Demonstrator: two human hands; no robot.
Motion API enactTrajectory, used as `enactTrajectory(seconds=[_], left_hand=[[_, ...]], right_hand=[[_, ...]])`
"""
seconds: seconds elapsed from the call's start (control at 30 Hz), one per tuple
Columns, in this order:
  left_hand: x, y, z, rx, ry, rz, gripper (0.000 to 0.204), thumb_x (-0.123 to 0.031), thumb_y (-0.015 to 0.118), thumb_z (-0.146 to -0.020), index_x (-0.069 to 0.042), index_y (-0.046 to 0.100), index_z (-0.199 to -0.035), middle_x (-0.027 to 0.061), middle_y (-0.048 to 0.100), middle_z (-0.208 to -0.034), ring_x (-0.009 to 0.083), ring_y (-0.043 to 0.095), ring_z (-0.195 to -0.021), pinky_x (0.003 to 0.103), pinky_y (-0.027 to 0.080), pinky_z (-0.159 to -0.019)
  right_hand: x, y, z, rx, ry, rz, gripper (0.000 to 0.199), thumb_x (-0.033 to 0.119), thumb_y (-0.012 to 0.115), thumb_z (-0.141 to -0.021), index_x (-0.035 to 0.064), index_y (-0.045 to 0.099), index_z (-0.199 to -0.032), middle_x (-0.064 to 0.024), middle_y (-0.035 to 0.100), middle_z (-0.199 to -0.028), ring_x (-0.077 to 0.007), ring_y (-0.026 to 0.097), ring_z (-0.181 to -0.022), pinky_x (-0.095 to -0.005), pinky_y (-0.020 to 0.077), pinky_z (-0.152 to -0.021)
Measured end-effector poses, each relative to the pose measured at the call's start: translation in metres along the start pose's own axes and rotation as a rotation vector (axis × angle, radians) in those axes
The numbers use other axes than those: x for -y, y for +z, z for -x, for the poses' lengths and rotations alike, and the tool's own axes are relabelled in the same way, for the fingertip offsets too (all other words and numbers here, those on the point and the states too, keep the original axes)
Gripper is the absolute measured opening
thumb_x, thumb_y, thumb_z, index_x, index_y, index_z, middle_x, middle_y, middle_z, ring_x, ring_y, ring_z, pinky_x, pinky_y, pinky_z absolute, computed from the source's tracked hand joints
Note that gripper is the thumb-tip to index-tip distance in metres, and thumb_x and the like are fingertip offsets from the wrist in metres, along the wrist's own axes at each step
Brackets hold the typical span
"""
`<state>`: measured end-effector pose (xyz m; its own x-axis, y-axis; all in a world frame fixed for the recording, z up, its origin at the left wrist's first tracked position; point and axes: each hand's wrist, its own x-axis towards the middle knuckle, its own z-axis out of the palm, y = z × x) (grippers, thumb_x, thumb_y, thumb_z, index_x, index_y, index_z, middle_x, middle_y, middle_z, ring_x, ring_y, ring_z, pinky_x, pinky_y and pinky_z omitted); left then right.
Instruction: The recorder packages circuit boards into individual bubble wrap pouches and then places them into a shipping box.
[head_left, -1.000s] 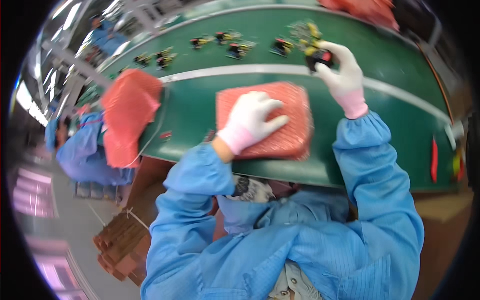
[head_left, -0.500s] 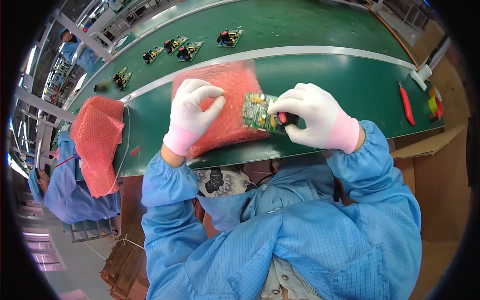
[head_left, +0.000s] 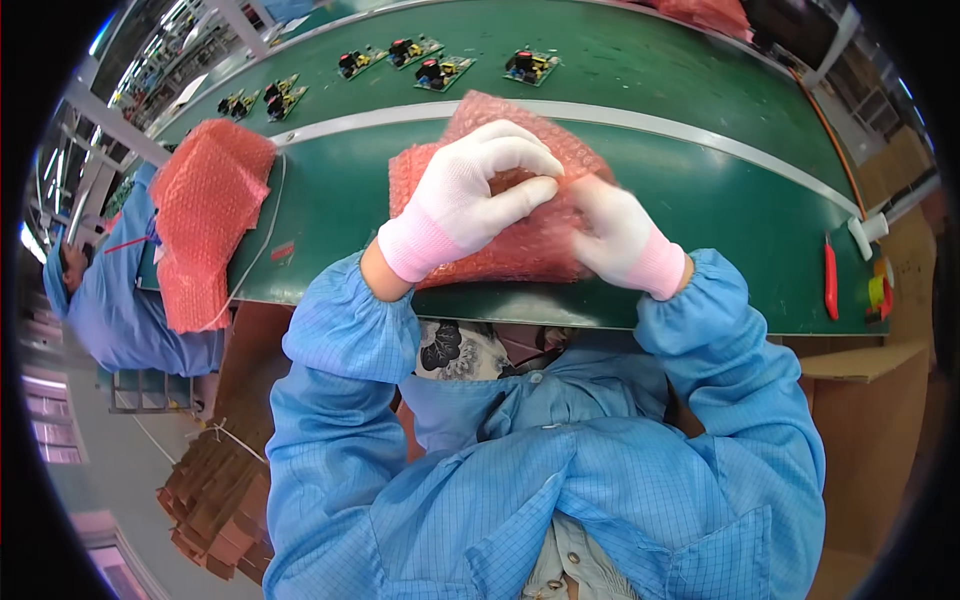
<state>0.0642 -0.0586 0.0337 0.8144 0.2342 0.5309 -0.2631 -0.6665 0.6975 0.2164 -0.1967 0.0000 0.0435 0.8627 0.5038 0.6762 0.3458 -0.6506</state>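
A red bubble-wrap bag lies on the green bench in front of me, its far flap raised. With thumb and fingers, my left hand, in a white glove with a pink cuff, pinches the bag near its upper middle. My right hand, gloved alike, is against the bag's right side; motion smears its fingers, and the wrap partly covers them. The circuit board from the earlier frame is out of sight, so I cannot tell whether the right hand still has it.
Several circuit boards stand beyond the pale rail. Left lie more bubble-wrap bags, with a person in blue beside them. A red-handled tool and tape rolls are at right, above a cardboard box.
My right hand has moved to the bag, and the circuit board it held is no longer visible. The bag's far flap has risen. My view has shifted.
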Motion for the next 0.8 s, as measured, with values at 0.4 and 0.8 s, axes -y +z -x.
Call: enactTrajectory(seconds=[0.4,0.8], left_hand=[[0.137,-0.063,0.077,-0.708,-0.347,-0.409,0.034,-0.019,0.059,-0.092,0.001,0.058,-0.119,0.0125,0.064,-0.112,0.0182,0.061,-0.101,0.03,0.047,-0.089],[0.191,-0.093,0.105,-0.444,-0.472,-0.422,0.035,-0.025,0.055,-0.094,0.001,0.06,-0.116,0.012,0.063,-0.114,0.0207,0.057,-0.104,0.03,0.042,-0.095]], right_hand=[[-0.015,0.021,-0.052,0.332,-0.283,0.39,0.036,-0.001,0.055,-0.074,0.0164,0.066,-0.103,-0.0094,0.059,-0.102,-0.0321,0.058,-0.096,-0.0397,0.0489,-0.083],[0.1,-0.063,0.04,-0.283,-0.24,0.415,0.025,0.006,0.064,-0.066,0.0122,0.062,-0.091,-0.0067,0.059,-0.092,-0.0238,0.061,-0.081,-0.033,0.0516,-0.069]])
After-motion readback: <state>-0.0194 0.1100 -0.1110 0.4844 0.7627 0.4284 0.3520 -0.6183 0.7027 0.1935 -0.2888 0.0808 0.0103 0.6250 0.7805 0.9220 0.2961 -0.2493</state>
